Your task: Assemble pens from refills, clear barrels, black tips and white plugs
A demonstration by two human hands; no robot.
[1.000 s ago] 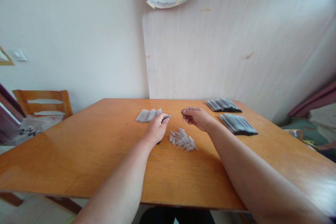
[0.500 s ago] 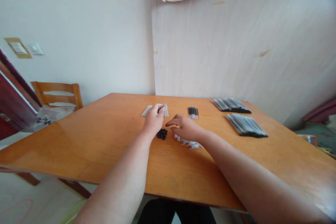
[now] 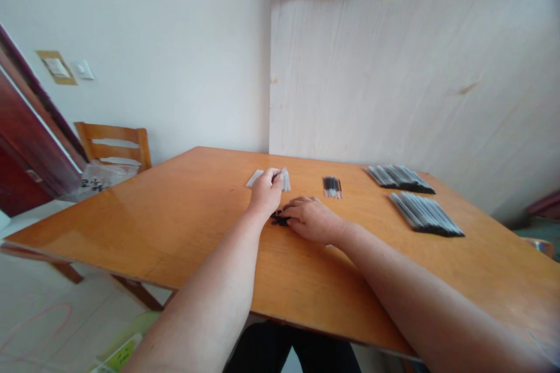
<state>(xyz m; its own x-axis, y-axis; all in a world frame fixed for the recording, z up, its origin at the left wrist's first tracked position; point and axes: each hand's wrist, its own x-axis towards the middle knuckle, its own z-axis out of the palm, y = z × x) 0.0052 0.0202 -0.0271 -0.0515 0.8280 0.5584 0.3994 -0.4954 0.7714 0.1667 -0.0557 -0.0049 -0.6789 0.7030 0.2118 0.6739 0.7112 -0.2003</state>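
My left hand (image 3: 266, 191) rests on the wooden table (image 3: 184, 215) with its fingers pinched on a clear tube from the row of clear tubes (image 3: 285, 179) behind it. My right hand (image 3: 311, 218) lies palm down just to the right, its fingertips touching a small heap of black caps (image 3: 277, 219). It covers the pile of short clear pieces seen earlier. A small bundle of dark refills (image 3: 332, 187) lies behind my right hand.
Two large flat stacks of dark pens (image 3: 399, 177) (image 3: 425, 214) lie at the table's far right. A wooden chair (image 3: 114, 141) with a plastic bag (image 3: 101, 176) stands at the left. A door (image 3: 26, 145) is at far left, walls behind.
My right hand dropped from mid-air and moved left onto the table, over the clear pieces, to the black caps. My left hand stayed at the clear tubes. The view swung left.
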